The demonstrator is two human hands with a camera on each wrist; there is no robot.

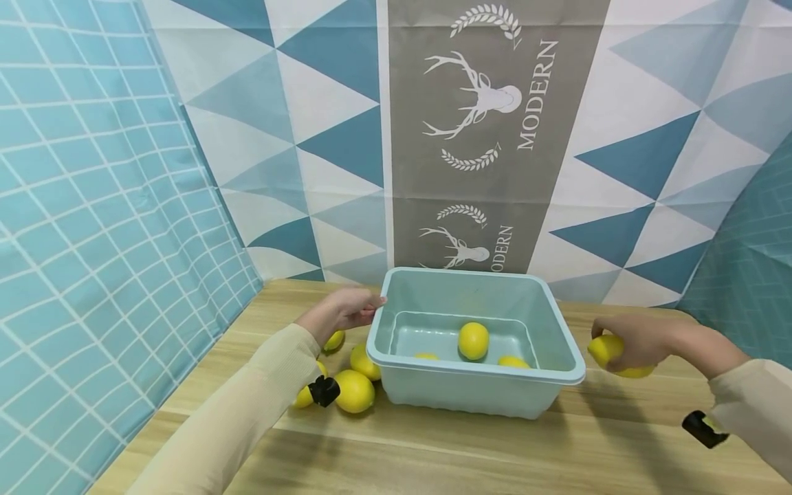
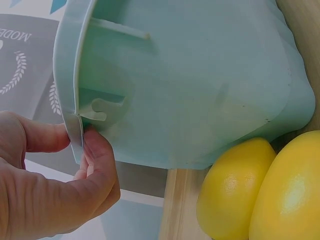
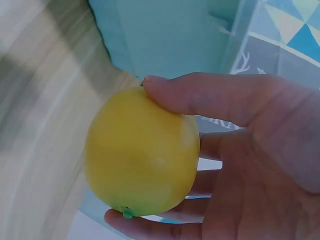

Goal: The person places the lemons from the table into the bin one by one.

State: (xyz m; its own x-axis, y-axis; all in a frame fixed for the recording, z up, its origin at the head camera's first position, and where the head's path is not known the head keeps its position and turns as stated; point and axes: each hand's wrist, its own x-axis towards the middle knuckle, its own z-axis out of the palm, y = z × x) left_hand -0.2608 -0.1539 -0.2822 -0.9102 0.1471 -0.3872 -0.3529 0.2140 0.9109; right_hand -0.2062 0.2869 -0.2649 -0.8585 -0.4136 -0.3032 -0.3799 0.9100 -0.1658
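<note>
A pale blue-green plastic basin (image 1: 470, 388) stands on the table with several lemons inside, one lemon (image 1: 473, 342) plainly visible near its middle. My left hand (image 1: 351, 307) pinches its left rim; the left wrist view shows thumb and fingers (image 2: 99, 150) on either side of that rim. To the right of the basin, my right hand (image 1: 640, 338) grips a lemon (image 3: 142, 152) above the table, thumb on one side and fingers curled round the other. Yellow also shows beneath that palm in the head view; whether it is the same lemon, I cannot tell.
Several loose lemons (image 1: 355, 392) lie left of the basin, partly hidden by my left forearm. The wooden table (image 1: 421, 457) meets a patterned cloth backdrop (image 1: 334, 137) behind, with blue checked cloth (image 1: 117, 206) at the left and teal cloth (image 1: 742, 254) at the right.
</note>
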